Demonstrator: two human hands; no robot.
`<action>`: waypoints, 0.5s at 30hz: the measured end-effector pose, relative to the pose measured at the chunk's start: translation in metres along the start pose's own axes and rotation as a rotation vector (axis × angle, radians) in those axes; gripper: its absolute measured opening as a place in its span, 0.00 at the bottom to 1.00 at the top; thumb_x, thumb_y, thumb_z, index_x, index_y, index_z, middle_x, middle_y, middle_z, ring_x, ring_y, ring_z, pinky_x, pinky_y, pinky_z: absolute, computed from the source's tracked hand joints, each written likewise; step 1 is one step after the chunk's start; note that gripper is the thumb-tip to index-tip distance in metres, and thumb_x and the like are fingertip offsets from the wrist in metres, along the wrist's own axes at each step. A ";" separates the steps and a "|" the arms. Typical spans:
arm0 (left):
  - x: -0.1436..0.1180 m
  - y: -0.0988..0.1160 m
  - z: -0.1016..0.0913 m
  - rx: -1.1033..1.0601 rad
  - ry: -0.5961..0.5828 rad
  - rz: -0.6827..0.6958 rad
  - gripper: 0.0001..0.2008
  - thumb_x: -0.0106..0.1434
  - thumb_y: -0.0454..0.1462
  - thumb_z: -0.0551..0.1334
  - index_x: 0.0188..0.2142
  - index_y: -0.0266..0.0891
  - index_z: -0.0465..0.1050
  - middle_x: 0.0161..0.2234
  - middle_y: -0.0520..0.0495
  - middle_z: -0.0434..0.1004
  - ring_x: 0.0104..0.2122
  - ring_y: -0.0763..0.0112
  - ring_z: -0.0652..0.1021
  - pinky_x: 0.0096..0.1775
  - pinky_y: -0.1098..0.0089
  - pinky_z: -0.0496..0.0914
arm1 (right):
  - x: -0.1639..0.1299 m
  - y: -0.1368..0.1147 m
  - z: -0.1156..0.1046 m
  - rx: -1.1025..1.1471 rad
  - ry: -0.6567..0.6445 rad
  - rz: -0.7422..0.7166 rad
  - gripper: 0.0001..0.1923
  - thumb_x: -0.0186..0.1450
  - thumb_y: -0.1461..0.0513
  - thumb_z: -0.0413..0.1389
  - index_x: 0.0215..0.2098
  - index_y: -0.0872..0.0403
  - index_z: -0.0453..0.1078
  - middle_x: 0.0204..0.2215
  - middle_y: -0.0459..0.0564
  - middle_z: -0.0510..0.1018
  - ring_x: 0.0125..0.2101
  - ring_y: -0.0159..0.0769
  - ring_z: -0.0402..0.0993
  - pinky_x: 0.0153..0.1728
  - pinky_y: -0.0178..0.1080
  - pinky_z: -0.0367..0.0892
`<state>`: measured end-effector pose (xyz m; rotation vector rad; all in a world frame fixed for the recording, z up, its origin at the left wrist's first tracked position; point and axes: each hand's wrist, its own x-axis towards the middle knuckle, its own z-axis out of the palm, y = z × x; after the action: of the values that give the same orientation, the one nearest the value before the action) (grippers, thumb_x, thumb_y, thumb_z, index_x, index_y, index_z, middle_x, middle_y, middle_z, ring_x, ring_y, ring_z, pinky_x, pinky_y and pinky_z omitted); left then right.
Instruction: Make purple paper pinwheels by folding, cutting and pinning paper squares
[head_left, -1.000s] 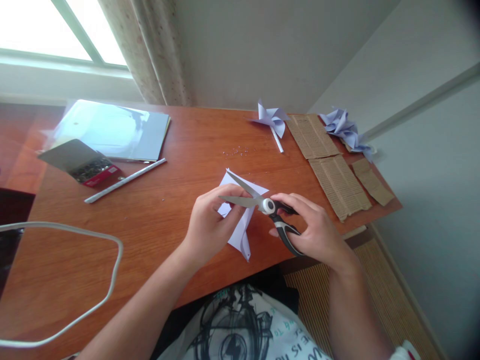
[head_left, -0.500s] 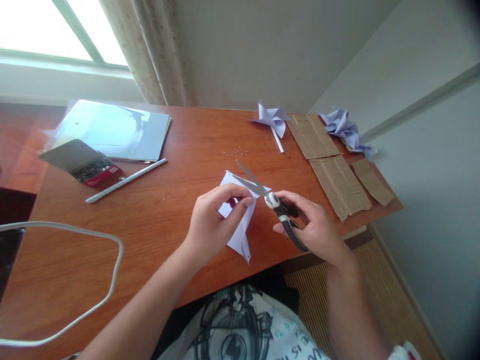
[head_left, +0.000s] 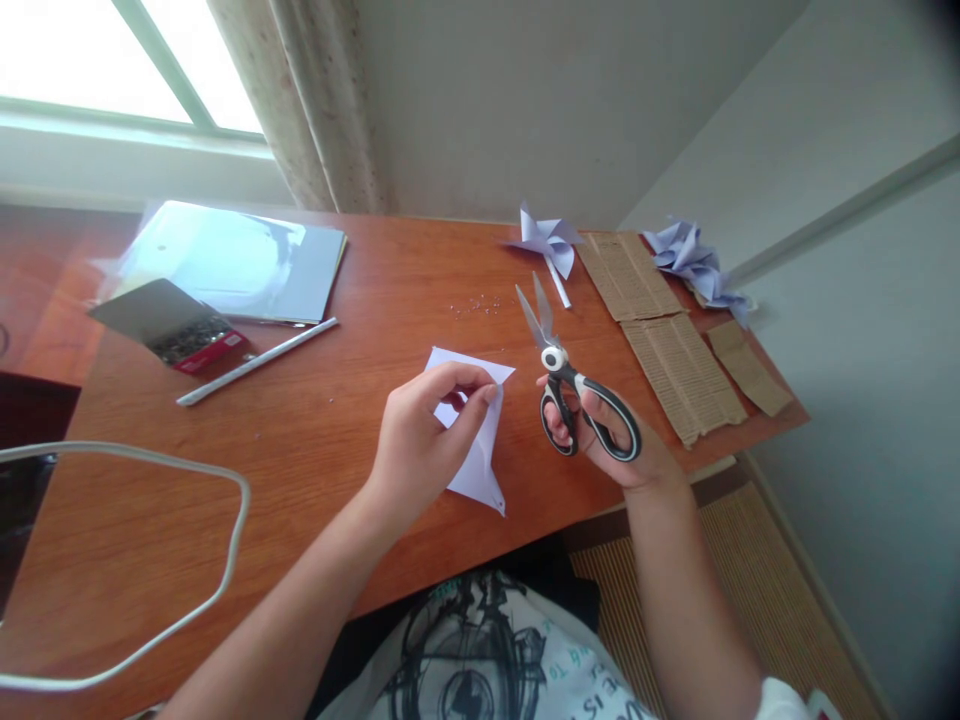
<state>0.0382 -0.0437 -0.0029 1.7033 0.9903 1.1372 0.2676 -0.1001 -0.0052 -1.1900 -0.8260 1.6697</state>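
Observation:
Between thumb and forefinger, my left hand [head_left: 424,435] pinches a folded sheet of white paper [head_left: 476,470] near its right edge. The paper has pointed corners and hangs close over the table, partly hidden behind that hand. My right hand [head_left: 651,465] is turned palm up, with fingers in the handle loops of a pair of scissors [head_left: 555,360]. These have black-and-white handles, and their blades are slightly parted, pointing away from me. The scissors are to the right of the paper, apart from it.
A paper pinwheel [head_left: 546,238] lies at the back of the wooden table [head_left: 390,290], near scattered tiny bits [head_left: 476,307]. Cardboard pieces [head_left: 679,370] and crumpled-looking folded paper [head_left: 688,255] occupy the right. Leftward are a red box [head_left: 217,352], a white stick [head_left: 259,362], a folder [head_left: 296,265] and a cable [head_left: 241,520].
The scissors have moved right, away from the paper, and swung so their blades point forward. My right palm has turned upward. My left hand keeps its pinch and has barely shifted.

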 end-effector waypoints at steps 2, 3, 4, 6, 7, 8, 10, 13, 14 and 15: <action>0.000 0.001 0.000 0.000 -0.003 -0.001 0.03 0.65 0.33 0.64 0.34 0.38 0.76 0.30 0.51 0.80 0.29 0.74 0.77 0.36 0.73 0.72 | -0.001 0.000 -0.002 -0.017 0.011 0.010 0.24 0.64 0.45 0.61 0.50 0.51 0.73 0.35 0.51 0.76 0.29 0.34 0.67 0.29 0.35 0.65; 0.000 0.001 -0.001 0.003 -0.006 -0.002 0.03 0.65 0.33 0.64 0.34 0.38 0.76 0.30 0.50 0.80 0.29 0.74 0.77 0.36 0.73 0.72 | -0.001 0.000 -0.002 -0.025 0.010 0.009 0.25 0.64 0.44 0.60 0.50 0.51 0.73 0.34 0.50 0.75 0.29 0.35 0.67 0.29 0.36 0.65; 0.000 0.001 -0.001 0.007 -0.007 -0.001 0.03 0.65 0.33 0.64 0.34 0.38 0.76 0.30 0.50 0.80 0.29 0.74 0.77 0.36 0.73 0.72 | -0.001 -0.001 -0.003 -0.038 0.010 0.004 0.27 0.64 0.42 0.58 0.51 0.52 0.72 0.33 0.50 0.74 0.29 0.35 0.67 0.29 0.37 0.66; 0.000 0.002 0.000 0.017 -0.006 -0.003 0.03 0.65 0.33 0.64 0.33 0.38 0.76 0.30 0.50 0.80 0.29 0.74 0.77 0.35 0.73 0.72 | 0.000 -0.002 -0.003 -0.073 0.023 -0.017 0.31 0.64 0.39 0.53 0.52 0.52 0.72 0.32 0.51 0.74 0.29 0.37 0.67 0.28 0.37 0.67; 0.000 0.002 0.000 0.020 -0.003 -0.004 0.03 0.65 0.33 0.64 0.33 0.38 0.76 0.30 0.50 0.80 0.29 0.73 0.77 0.35 0.73 0.72 | 0.001 -0.002 -0.003 -0.093 0.036 -0.025 0.32 0.65 0.38 0.51 0.52 0.53 0.72 0.32 0.51 0.74 0.29 0.37 0.67 0.27 0.37 0.67; 0.000 0.002 0.000 0.022 -0.001 -0.004 0.03 0.65 0.33 0.64 0.33 0.38 0.76 0.29 0.50 0.80 0.29 0.73 0.77 0.34 0.73 0.72 | 0.001 -0.002 -0.002 -0.110 0.052 -0.030 0.33 0.65 0.38 0.51 0.52 0.53 0.71 0.32 0.51 0.74 0.28 0.36 0.67 0.27 0.37 0.67; 0.000 0.001 0.000 0.024 0.000 -0.003 0.03 0.65 0.33 0.64 0.33 0.38 0.76 0.29 0.50 0.80 0.28 0.73 0.77 0.34 0.73 0.72 | 0.002 -0.001 -0.001 -0.129 0.082 -0.029 0.32 0.64 0.39 0.52 0.53 0.53 0.72 0.32 0.52 0.75 0.27 0.35 0.66 0.26 0.36 0.66; 0.000 0.000 0.000 0.032 -0.006 -0.004 0.03 0.65 0.34 0.64 0.33 0.38 0.76 0.30 0.50 0.80 0.29 0.73 0.77 0.35 0.73 0.72 | 0.003 -0.001 0.000 -0.153 0.113 -0.016 0.29 0.66 0.42 0.55 0.53 0.54 0.72 0.33 0.51 0.76 0.26 0.33 0.66 0.25 0.35 0.65; 0.000 0.000 0.000 0.035 -0.008 -0.005 0.03 0.65 0.34 0.64 0.33 0.38 0.76 0.30 0.50 0.80 0.29 0.73 0.77 0.35 0.73 0.72 | 0.003 -0.001 -0.001 -0.168 0.128 -0.025 0.27 0.67 0.43 0.55 0.53 0.54 0.71 0.33 0.51 0.77 0.26 0.33 0.67 0.26 0.35 0.66; 0.000 0.000 0.000 0.036 -0.009 -0.006 0.03 0.65 0.34 0.64 0.33 0.38 0.76 0.30 0.50 0.80 0.29 0.73 0.77 0.35 0.72 0.72 | 0.003 -0.001 -0.004 -0.195 0.153 -0.045 0.26 0.67 0.44 0.56 0.53 0.54 0.71 0.33 0.51 0.77 0.27 0.33 0.68 0.27 0.35 0.66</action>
<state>0.0383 -0.0437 -0.0030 1.7314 1.0145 1.1131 0.2710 -0.0971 -0.0067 -1.4031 -0.9284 1.4670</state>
